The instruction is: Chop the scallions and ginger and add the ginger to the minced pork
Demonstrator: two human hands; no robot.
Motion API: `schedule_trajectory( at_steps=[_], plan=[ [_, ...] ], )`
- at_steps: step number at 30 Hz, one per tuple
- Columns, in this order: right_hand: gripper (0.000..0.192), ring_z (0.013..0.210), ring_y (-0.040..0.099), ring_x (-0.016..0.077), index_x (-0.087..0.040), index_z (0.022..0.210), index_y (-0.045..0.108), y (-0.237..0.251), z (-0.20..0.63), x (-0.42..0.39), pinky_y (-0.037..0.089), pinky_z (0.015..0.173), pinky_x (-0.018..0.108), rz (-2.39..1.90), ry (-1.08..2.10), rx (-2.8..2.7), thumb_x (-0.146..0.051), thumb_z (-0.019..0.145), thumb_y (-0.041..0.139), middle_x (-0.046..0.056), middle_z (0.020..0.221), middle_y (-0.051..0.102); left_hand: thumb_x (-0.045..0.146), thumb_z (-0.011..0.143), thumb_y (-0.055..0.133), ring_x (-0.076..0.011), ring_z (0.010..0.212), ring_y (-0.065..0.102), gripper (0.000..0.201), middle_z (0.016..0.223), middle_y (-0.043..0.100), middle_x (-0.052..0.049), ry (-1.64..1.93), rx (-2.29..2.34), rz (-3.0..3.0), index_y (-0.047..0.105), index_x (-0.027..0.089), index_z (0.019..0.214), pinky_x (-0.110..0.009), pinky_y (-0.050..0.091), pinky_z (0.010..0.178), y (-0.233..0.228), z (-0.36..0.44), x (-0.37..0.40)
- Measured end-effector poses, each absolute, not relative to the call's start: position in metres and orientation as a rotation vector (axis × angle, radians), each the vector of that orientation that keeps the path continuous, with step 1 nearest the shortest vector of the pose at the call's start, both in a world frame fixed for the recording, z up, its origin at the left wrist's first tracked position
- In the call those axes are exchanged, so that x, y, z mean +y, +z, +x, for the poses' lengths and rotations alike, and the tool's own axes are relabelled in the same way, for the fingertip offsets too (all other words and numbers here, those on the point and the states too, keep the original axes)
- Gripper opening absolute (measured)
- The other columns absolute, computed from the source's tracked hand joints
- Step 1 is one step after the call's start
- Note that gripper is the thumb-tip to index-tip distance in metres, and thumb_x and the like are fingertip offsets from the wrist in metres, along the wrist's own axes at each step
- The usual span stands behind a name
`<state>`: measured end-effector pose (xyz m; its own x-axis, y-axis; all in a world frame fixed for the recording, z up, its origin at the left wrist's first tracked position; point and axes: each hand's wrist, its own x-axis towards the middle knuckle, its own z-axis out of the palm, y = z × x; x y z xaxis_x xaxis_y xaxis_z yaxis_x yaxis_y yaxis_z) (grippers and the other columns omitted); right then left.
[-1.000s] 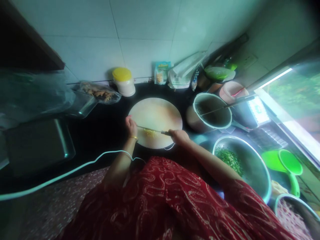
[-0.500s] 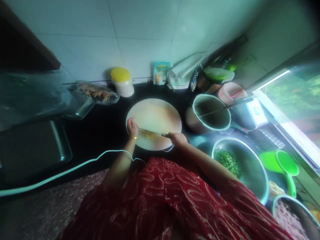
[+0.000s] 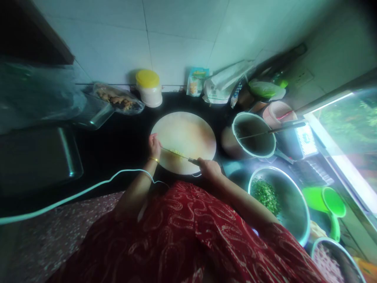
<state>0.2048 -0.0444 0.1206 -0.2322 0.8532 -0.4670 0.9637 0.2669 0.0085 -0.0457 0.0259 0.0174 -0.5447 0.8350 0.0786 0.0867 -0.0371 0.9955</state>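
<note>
Gripping: your right hand (image 3: 208,169) is clamped on the knife (image 3: 180,155) handle.
Steadying: your left hand (image 3: 154,145) presses the blade tip, fingers curled.
Food: yellow bits (image 3: 176,152) lie under the blade, at 6 o'clock on the round board (image 3: 188,133).
Bowl: greens bowl (image 3: 290,196) sits at 4 o'clock on the tabletop (image 3: 126,141).

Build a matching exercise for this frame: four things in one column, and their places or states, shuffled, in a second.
Things:
1. knife
2. yellow-lidded jar
3. chopped greens
4. ladle

Places or states:
A. in the steel bowl, right of the board
B. green, by the window at far right
C. held in the right hand, blade across the round board, left hand at its tip
D. against the tiled wall, behind the board

Pairs: 1-C, 2-D, 3-A, 4-B
</note>
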Motion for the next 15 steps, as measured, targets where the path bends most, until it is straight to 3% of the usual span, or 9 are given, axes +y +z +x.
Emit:
schedule_trajectory(
  at_steps=[15],
  plan=[
    [0.021,0.077,0.066,0.018,-0.025,0.106,0.052,0.128,0.194,-0.058,0.037,0.06,0.024,1.65,-0.47,2.097,-0.024,0.093,0.036,0.004,0.087,0.07,0.044,0.094,0.039,-0.0122,0.047,0.045,0.031,0.051,0.043,0.005,1.641,1.563,1.078,0.054,0.018,0.099,-0.027,0.038,0.055,0.018,-0.055,0.017]
  ],
)
